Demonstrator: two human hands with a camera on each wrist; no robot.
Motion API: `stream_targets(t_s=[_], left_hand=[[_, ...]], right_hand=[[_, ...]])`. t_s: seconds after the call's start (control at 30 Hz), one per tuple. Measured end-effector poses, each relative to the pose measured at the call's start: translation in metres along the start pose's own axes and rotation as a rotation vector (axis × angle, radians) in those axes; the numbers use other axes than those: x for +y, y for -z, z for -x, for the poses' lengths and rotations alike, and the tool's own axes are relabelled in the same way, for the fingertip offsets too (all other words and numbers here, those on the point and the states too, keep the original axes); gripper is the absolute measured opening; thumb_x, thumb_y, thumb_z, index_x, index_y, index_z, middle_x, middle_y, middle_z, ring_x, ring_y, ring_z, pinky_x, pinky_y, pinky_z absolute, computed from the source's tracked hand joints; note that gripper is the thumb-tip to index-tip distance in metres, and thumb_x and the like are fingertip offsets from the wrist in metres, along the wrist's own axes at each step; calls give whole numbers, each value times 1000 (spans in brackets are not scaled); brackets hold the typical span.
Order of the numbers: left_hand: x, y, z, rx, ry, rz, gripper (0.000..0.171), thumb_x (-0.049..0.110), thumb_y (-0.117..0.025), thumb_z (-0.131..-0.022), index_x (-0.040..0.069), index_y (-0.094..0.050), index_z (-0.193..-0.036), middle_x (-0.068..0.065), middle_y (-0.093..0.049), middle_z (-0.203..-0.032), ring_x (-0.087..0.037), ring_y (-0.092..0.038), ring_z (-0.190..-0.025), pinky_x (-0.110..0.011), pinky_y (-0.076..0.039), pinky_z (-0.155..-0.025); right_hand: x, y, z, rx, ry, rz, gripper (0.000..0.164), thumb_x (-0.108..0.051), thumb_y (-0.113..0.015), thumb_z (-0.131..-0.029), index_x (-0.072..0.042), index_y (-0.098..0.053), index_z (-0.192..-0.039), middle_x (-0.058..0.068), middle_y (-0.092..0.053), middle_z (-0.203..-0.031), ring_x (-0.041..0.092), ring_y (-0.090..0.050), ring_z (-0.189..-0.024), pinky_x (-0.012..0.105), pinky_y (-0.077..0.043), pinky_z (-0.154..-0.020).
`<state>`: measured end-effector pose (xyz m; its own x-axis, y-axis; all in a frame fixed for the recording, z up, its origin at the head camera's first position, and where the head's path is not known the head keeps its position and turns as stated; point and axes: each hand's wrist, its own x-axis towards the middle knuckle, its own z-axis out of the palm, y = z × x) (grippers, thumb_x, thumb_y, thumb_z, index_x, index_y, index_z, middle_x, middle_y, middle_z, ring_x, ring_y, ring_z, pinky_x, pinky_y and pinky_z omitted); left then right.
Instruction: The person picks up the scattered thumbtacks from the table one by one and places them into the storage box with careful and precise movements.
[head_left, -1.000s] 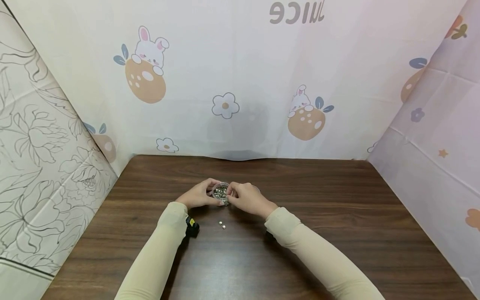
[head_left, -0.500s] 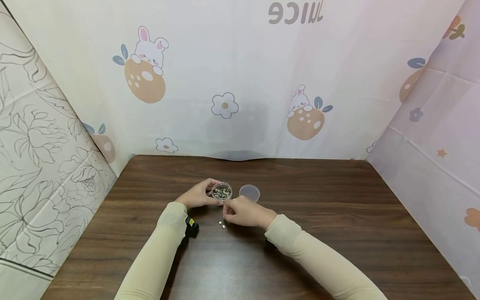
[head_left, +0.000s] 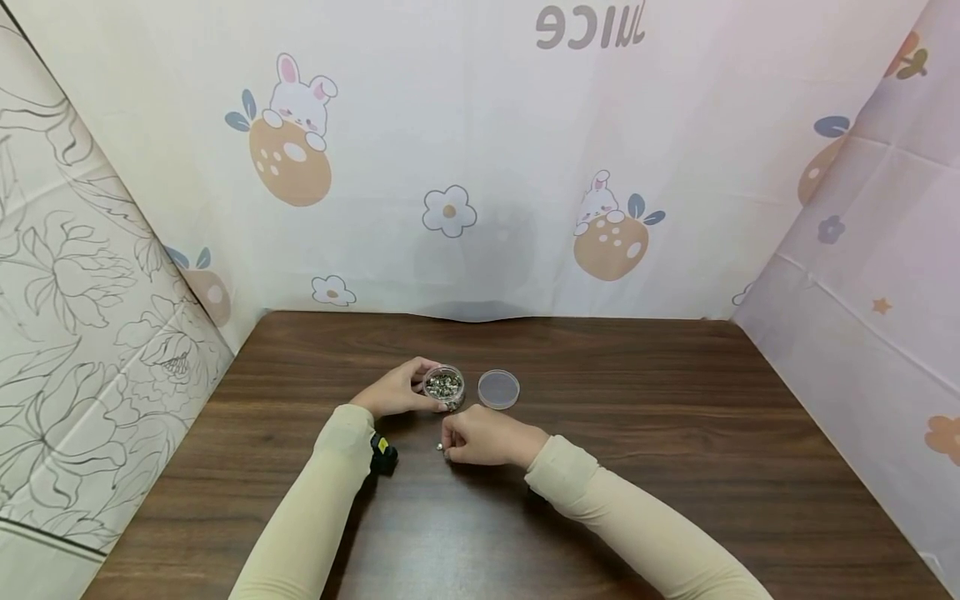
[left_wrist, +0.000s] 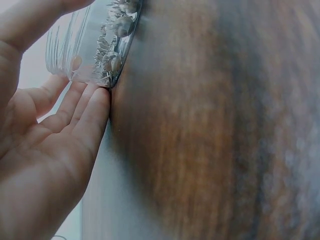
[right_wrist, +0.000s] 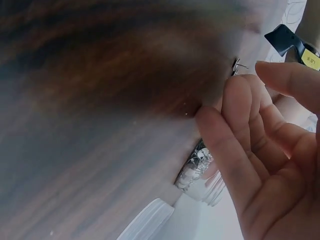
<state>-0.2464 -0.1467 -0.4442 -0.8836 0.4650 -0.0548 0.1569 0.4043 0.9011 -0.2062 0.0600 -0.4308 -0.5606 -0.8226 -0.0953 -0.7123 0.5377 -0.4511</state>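
My left hand (head_left: 401, 390) grips a small round clear plastic jar (left_wrist: 82, 47) from its left side, thumb in front and fingers behind. Through its wall show many silvery thumbtacks (left_wrist: 112, 62). In front of the jar my right hand (head_left: 487, 435) is low over the table, fingers bent. The right wrist view shows its thumb and fingertips apart, right beside a loose thumbtack (right_wrist: 237, 65) whose pin sticks out sideways. One loose thumbtack (head_left: 439, 447) shows just left of these fingers in the head view; the hand hides the spot where another lay.
A round clear lid (head_left: 498, 389) lies on the brown wooden table (head_left: 637, 417), just right of the jar. A black wrist device (head_left: 384, 457) with a yellow label is on the left wrist. Printed curtains stand behind the table and at both sides.
My right hand has left the jar's mouth and come down toward the front, to the loose thumbtacks, uncovering the lid. My left hand keeps its hold on the jar.
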Motion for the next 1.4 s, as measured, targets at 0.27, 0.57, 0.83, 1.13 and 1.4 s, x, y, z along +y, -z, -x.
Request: stream_targets(t_s=[0.27,0.57,0.83,1.13,1.4], left_hand=[[2,0,3,-1,-1,1,67,16,-77,-77,-1,-42,-131,-21,-48,-131,-32,-46,-118,-51,-41,-101],[3,1,3,-18,13,-17,69,17,-77,-76,-1,-41,-132,-21,-45,-134,-30,-44,-121,-49,-40,-103],[4,1,3,-23,-3,-1,68,17,-77,-77,-1,-41,-132,-21,-47,-132,-31,-45,-120,-49,-40,-103],[-7,0,-3,-16,4,-12,70,19,-78,-76,1,-42,-132,-19,-50,-129,-28,-47,-118,-48,-40,-103],[-32,-3,-16,29,24,-23,70,26,-83,-69,11,-47,-128,-8,-54,-125,-15,-50,-114,-40,-41,-103]], right_hand=[[0,-6,-2,12,2,52,7,-18,-67,-82,-20,-62,-78,-13,-55,-61,-3,-47,-54,13,-41,-49],[1,-9,-4,34,-22,111,11,-19,-66,-83,-23,-60,-75,-14,-54,-61,-3,-47,-54,15,-41,-48],[-1,-9,-4,41,-22,133,15,-19,-63,-86,-22,-59,-72,-14,-54,-62,-2,-47,-54,15,-41,-48],[-1,-8,-4,49,-6,138,16,-18,-62,-88,-20,-58,-72,-13,-54,-64,-2,-47,-54,14,-41,-49],[-2,-3,-1,49,-14,97,13,-14,-58,-90,-18,-57,-78,-11,-56,-68,-1,-48,-56,15,-43,-51]])
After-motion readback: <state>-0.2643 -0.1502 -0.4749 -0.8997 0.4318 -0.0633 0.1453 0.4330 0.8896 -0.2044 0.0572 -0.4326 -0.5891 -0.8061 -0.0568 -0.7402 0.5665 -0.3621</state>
